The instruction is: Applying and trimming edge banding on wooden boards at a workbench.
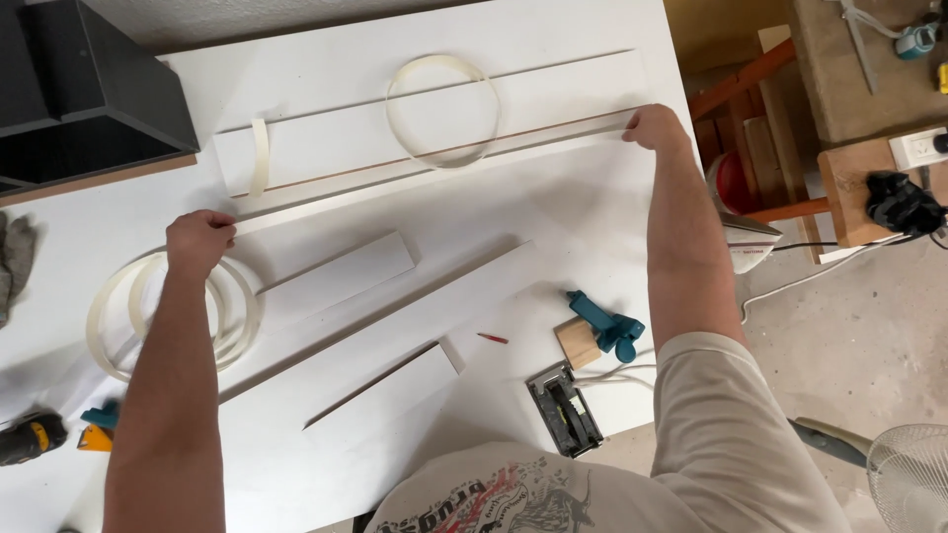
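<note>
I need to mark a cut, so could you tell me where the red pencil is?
In the head view, the red pencil lies on the white table, just left of the teal clamp.

Bright, even light falls on the white table (592, 197), which nears glare at its top. Soft shadows lie under both forearms and the strips. Focus is sharp throughout — only wide-angle bending shows at the edges.
</note>
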